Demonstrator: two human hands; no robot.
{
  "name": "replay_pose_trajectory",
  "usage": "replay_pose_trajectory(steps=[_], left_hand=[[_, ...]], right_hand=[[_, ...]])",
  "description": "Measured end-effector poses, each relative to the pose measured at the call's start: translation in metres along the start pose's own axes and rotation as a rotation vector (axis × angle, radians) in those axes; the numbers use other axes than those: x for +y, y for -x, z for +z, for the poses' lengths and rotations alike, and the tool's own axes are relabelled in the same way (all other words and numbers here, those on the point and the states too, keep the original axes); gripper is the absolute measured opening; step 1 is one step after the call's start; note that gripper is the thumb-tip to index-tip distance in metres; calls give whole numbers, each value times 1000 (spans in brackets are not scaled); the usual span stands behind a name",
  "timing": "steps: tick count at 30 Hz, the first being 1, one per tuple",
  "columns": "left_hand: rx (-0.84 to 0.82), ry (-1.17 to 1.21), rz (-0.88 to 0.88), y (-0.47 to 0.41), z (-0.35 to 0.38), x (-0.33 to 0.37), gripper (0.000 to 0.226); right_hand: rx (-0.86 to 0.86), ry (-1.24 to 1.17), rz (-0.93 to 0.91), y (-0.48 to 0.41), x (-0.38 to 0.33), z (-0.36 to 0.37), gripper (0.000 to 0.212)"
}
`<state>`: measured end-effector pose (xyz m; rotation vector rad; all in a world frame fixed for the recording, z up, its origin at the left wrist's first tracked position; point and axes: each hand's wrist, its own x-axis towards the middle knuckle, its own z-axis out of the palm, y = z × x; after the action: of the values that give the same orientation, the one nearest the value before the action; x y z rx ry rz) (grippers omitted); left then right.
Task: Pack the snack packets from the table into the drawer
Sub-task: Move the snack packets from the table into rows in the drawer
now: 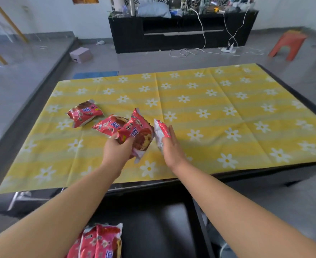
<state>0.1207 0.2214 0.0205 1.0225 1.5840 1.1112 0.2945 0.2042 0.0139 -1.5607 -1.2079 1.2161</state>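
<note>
My left hand point(117, 150) grips a red snack packet point(139, 133) and holds it tilted just above the table. Beside it, my right hand point(172, 148) holds a second red-and-white packet point(160, 134) on edge. Two more red packets lie on the yellow flowered tablecloth point(218, 112): one point(84, 113) at the far left, one point(109, 126) partly behind the packet in my left hand. Below the table's near edge the dark drawer point(162, 229) stands open, with several red packets point(101, 241) standing at its left side.
The low dark table point(302, 97) has bare yellow cloth over its right half. Beyond it are a black TV cabinet point(181, 32), white cables and a power strip point(227, 50) on the floor, an orange stool point(289, 44) and a pink box point(80, 54).
</note>
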Motion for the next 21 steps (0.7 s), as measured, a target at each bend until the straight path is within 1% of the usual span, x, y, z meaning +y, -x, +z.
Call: replay_pose_trajectory(steps=[3, 6, 9, 11, 13, 15, 17, 19, 21], left_hand=[[-89, 34, 27, 40, -4, -7, 20], [-186, 73, 28, 79, -17, -15, 31], [-278, 106, 16, 110, -31, -27, 42], [-346, 165, -44, 130, -46, -37, 48], [-386, 178, -114, 144, -59, -47, 47], [-360, 185, -155, 158, -73, -62, 43], [-295, 149, -164, 169, -82, -74, 44], [-233, 103, -177, 177, -87, -83, 49], [-191, 77, -208, 182, -91, -91, 49]], right_hand=[[-47, -83, -58, 36, -5, 19, 70], [-47, -40, -90, 67, -3, 34, 78], [-66, -10, -107, 94, 9, 43, 80], [-157, 23, -92, 113, 21, 49, 86], [-259, 49, -68, 127, 31, 54, 91], [-331, 129, -71, 141, 41, 61, 95], [-378, 179, -78, 153, 50, 70, 97], [-393, 209, -97, 163, 56, 78, 91], [-376, 237, -117, 171, 59, 85, 85]])
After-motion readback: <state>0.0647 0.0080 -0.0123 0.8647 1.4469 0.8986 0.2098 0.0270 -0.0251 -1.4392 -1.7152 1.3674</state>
